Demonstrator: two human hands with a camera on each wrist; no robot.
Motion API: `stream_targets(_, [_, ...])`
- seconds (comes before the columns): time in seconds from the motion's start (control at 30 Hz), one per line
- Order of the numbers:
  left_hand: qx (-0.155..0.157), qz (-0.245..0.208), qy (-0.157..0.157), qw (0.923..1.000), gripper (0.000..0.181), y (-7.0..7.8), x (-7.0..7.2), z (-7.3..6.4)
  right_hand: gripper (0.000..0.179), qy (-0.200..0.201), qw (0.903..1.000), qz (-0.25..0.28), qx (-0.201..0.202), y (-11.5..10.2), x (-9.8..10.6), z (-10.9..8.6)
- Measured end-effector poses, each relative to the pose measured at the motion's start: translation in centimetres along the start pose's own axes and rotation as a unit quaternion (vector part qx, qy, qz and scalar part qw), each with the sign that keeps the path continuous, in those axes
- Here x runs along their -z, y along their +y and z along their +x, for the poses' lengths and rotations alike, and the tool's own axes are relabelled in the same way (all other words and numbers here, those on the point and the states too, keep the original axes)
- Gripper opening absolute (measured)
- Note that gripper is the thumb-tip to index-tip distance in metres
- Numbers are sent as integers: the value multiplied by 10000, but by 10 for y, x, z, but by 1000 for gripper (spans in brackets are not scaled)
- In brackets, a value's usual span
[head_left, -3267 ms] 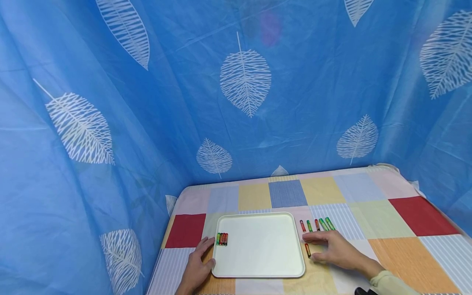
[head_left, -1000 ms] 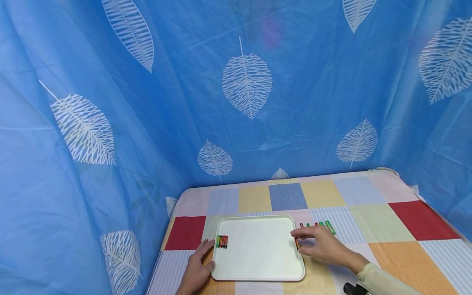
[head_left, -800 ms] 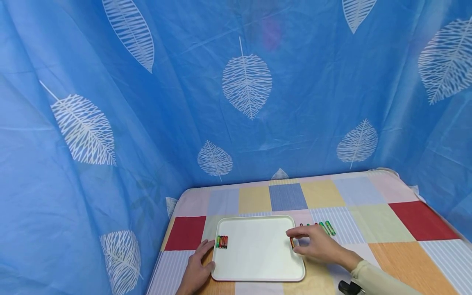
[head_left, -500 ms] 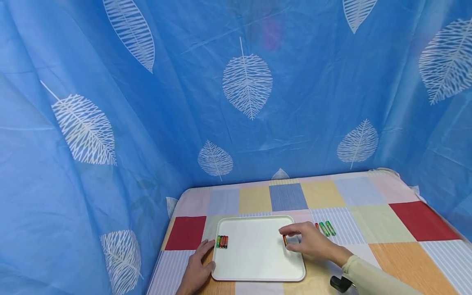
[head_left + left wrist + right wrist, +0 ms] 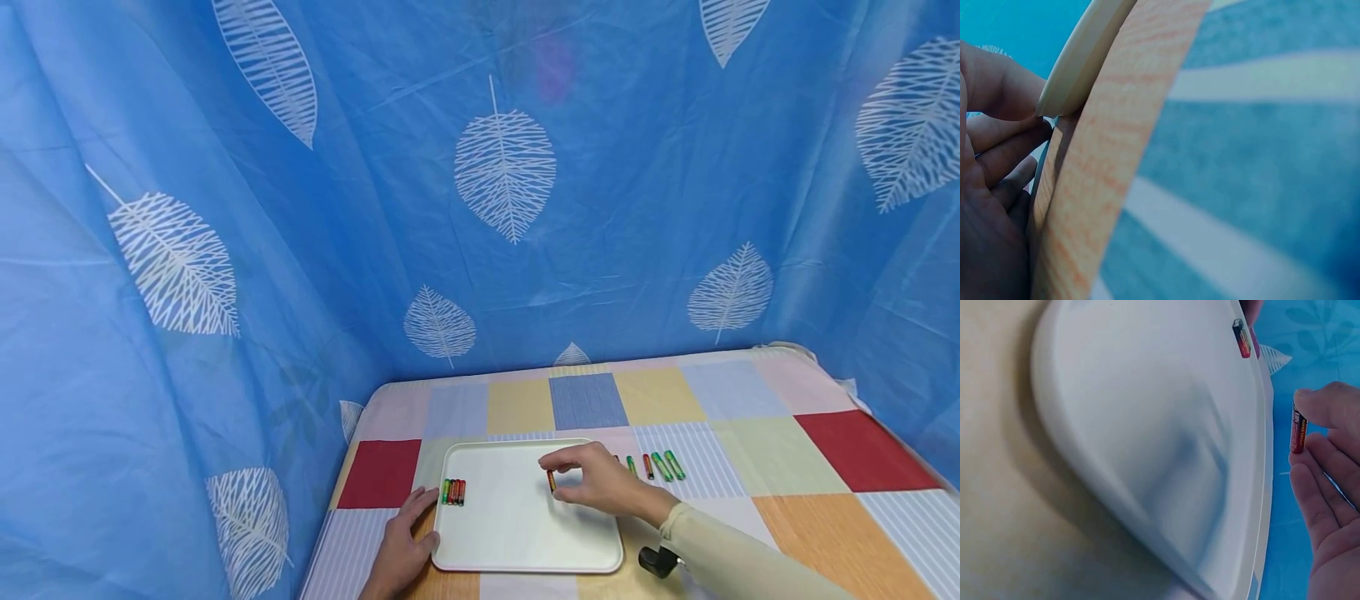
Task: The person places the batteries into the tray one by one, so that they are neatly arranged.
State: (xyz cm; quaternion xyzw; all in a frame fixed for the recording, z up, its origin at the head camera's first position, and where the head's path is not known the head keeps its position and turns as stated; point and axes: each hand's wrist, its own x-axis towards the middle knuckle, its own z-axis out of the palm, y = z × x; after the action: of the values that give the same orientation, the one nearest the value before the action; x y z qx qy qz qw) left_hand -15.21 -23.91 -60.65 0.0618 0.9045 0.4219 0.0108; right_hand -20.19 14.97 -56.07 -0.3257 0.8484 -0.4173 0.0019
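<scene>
Leftward over the tray (image 5: 517,537) comes the right hand (image 5: 600,483), its battery (image 5: 552,481) aloft; a level carry, clear of the lined-up batteries (image 5: 453,492), looks wise. Left wrist: the left hand (image 5: 988,206) touches the tray's edge, fingers relaxed, a likely brace. Right wrist: thumb and fingers pinch the battery end to end; steady pressure should prevent slipping.

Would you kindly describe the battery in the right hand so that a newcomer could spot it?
Find the off-white tray on the patchwork tablecloth, then the right hand above it. That hand pinches a small red-and-black battery. It alone is held: the row of batteries lies at the tray's left edge, the loose batteries on the tablecloth to its right.
</scene>
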Motion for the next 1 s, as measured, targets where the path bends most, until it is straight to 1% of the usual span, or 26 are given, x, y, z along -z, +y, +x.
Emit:
stream_targets(0.07, [41,-17,0,10000,66,1,0,0,43,3,10000,-6,-3,-2,-3,3])
stream_targets(0.23, [131,-27,6,9999,66,2,-1,0,43,26,9999,-59,157,-5,-8,11])
stream_targets(0.47, [207,-10,66,9998,66,4,-2,1,42,-120,9997,-49,210,-11,-18,24])
stream_targets(0.87, [190,18,73,9998,66,4,-2,1,43,-265,9991,144,291,-24,-46,50])
stream_targets(1.0, [207,6,72,9998,66,4,-2,1,43,-235,9990,223,313,-28,-57,59])
